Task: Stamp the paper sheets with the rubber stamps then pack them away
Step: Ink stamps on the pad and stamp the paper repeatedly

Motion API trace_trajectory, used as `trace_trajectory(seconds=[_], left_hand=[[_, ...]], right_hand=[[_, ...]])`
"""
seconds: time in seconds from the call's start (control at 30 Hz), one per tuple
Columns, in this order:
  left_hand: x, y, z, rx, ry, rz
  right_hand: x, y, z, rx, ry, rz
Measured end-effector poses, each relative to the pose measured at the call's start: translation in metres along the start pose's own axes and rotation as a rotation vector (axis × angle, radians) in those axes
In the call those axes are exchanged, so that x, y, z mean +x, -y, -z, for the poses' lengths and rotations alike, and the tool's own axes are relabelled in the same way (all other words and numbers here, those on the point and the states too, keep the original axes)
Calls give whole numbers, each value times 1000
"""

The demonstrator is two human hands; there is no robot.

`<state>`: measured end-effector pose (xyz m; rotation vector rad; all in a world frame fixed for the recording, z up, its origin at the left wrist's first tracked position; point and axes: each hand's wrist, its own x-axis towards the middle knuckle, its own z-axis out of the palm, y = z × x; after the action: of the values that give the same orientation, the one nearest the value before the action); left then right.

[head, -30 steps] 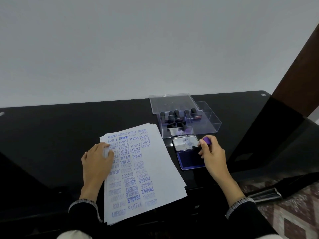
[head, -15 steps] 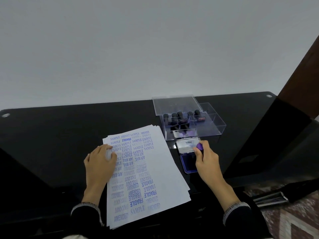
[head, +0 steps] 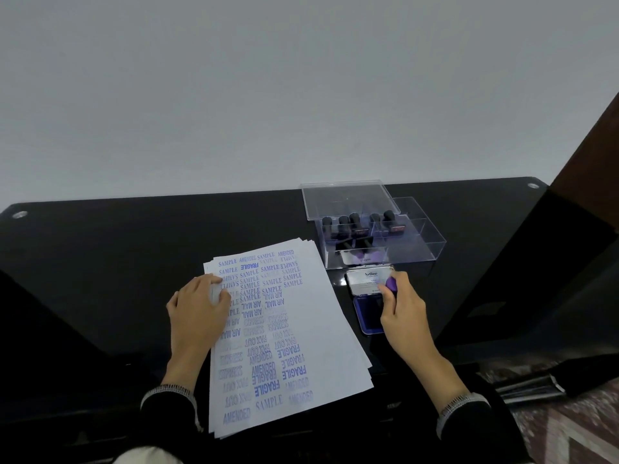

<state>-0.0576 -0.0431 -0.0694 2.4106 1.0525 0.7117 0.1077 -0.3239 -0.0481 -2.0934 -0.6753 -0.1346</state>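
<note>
Black table (head: 100, 246), "Artline" ink pad (head: 368, 283), sheets (head: 311, 329) stamped "SAMPLE", "FRAGILE"

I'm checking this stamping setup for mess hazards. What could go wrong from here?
1. The right hand holds a purple-handled rubber stamp on the open blue ink pad; fingers so near the ink may get stained.
2. The top white paper sheet is crowded with blue prints, so a fresh stamp may overlap one.
3. The left hand rests on those prints and could smear any still wet.
</note>
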Motion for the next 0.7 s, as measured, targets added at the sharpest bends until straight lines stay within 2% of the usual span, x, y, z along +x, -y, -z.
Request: trace_trajectory(seconds=[0.2,0.4,0.6,0.7], left_hand=[[0,-2,0,-2,6,11],[2,-3,0,15,30,36],[1,0,-1,11,7,9],[1,0,-1,10,8,12]], right_hand=[[7,6,1,-39,48,-67],[-7,12,-13,-93,15,-90],[-5,17,-16,-93,-47,-28],[-1,27,-21,-30,-77,-24]])
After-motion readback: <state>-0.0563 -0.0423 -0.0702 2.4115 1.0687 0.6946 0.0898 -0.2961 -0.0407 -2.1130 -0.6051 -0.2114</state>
